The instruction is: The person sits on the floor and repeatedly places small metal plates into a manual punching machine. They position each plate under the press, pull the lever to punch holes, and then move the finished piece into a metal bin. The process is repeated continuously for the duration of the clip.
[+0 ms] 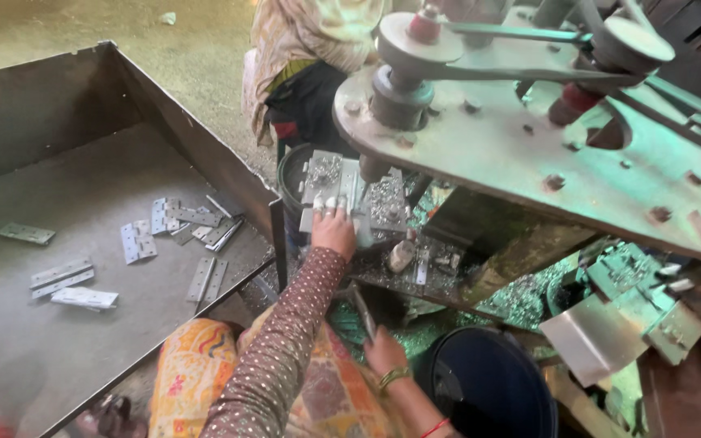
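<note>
My left hand point(333, 229), in a dotted brown sleeve, reaches forward and grips a silver hinge plate point(324, 177) lying on the machine bed under the drill spindle point(372, 168). Its fingertips rest on the plate's near edge. Lower down, by my knee, my right hand point(384, 352) with a gold bangle is closed on the lower end of a thin dark metal lever point(362, 311) that slants up toward the bed. Metal shavings point(386, 203) cover the bed around the plate.
A big steel tray point(196, 134) on the left holds several loose silver hinges point(192, 217). The machine's grey arm with pulleys and a belt point(529, 138) overhangs the right. A dark bucket point(488, 388) stands below. Another person in patterned cloth point(306, 49) sits behind the machine.
</note>
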